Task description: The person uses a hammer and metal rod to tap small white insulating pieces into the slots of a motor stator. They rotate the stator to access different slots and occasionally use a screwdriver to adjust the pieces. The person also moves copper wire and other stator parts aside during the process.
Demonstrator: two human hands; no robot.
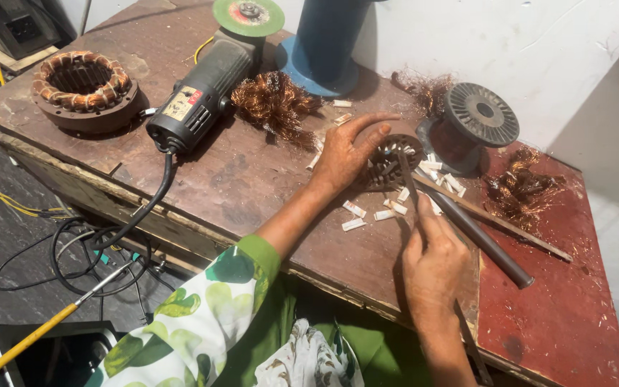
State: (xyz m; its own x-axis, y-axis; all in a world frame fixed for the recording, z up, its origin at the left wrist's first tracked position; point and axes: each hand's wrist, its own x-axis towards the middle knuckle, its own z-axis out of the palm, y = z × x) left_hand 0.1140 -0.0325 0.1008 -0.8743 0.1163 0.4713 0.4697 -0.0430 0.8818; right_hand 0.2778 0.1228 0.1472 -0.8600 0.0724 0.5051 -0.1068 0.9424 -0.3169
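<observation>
Stator core (393,161), small and dark, sits on the brown worktop (252,179) beside a black wire spool (478,118), pinned by the left hand (349,154), fingers spread flat; the right hand's (435,261) grip is closed on a thin tool (408,179) probing its slots. Steady downward pressure and short strokes along each slot would suit; the tool tip and the slots' contents are hard to make out.

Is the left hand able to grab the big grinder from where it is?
Probably yes. The left hand rests on the small stator, and the angle grinder lies on the same table just beyond it, with only a copper wire clump beside the way.
</observation>
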